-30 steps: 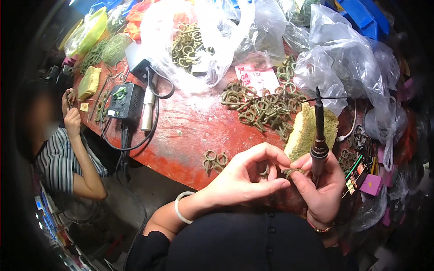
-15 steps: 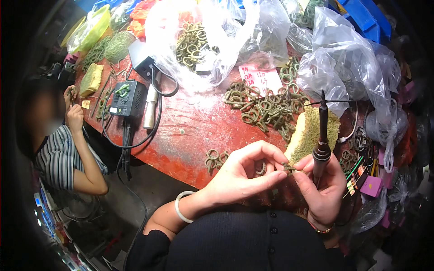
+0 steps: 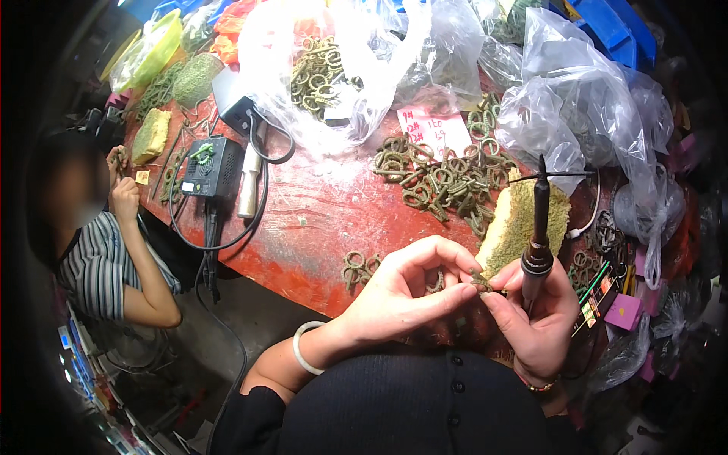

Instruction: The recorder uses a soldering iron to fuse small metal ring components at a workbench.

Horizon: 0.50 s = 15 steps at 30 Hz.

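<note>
My left hand [image 3: 402,292] is closed, its thumb and forefinger pinching a small dark green ring-like piece [image 3: 481,282]. Behind that pinch, its curled fingers partly hide another ridged ring [image 3: 434,281]. My right hand [image 3: 544,326] grips a soldering iron [image 3: 539,250], dark tip upward, with a thin dark wire crossing near the tip. The right thumb and forefinger meet the small piece from the other side. Just beyond the hands, a rough yellow-green sponge block [image 3: 523,216] lies beside a heap of green rings [image 3: 447,178]. A few more rings [image 3: 358,269] lie left of my left hand.
Across the red table [image 3: 303,243], a black power box [image 3: 214,165] with cables stands left. Plastic bags [image 3: 561,98] crowd the back and right; one holds rings [image 3: 317,72]. A paper slip [image 3: 444,135] lies by the heap. A co-worker [image 3: 106,258] sits at far left.
The small piece has turned slightly between my fingertips, and my right thumb has shifted a little left. The soldering iron stays in my right hand. The whole view has shifted slightly.
</note>
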Motion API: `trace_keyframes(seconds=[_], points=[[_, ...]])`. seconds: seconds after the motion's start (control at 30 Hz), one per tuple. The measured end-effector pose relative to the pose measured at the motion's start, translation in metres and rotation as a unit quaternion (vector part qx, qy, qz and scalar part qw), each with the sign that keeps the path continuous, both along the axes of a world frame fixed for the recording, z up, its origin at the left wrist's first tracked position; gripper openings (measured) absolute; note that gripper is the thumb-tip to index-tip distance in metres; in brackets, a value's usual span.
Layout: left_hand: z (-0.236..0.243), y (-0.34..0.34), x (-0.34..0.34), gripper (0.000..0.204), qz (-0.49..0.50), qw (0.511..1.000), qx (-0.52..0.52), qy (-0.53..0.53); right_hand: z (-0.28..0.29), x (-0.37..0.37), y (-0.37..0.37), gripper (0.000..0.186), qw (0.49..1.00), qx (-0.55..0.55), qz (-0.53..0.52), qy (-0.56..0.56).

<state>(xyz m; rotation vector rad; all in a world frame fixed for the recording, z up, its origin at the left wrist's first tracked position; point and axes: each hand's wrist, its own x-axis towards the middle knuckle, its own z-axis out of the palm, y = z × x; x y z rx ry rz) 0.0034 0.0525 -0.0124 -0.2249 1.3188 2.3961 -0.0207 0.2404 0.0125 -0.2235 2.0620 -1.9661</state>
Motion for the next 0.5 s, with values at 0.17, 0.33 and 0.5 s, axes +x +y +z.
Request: trace_keyframes(seconds=[0.17, 0.33, 0.5], points=[[-0.0001, 0.0004, -0.0001, 0.024, -0.003, 1.0, -0.007, 0.001, -0.0023, -0.0004, -0.0007, 0.026, 1.0, -0.004, -0.009, 0.004], [0.0015, 0.0003, 0.0, 0.024, -0.005, 1.0, -0.005, -0.005, -0.0023, -0.0002, -0.0003, 0.026, 1.0, -0.01, -0.009, 0.0], [-0.0009, 0.001, 0.001, 0.026, -0.001, 1.0, -0.008, 0.014, -0.0046, 0.0002, -0.0012, 0.026, 0.999, -0.035, -0.017, -0.011]])
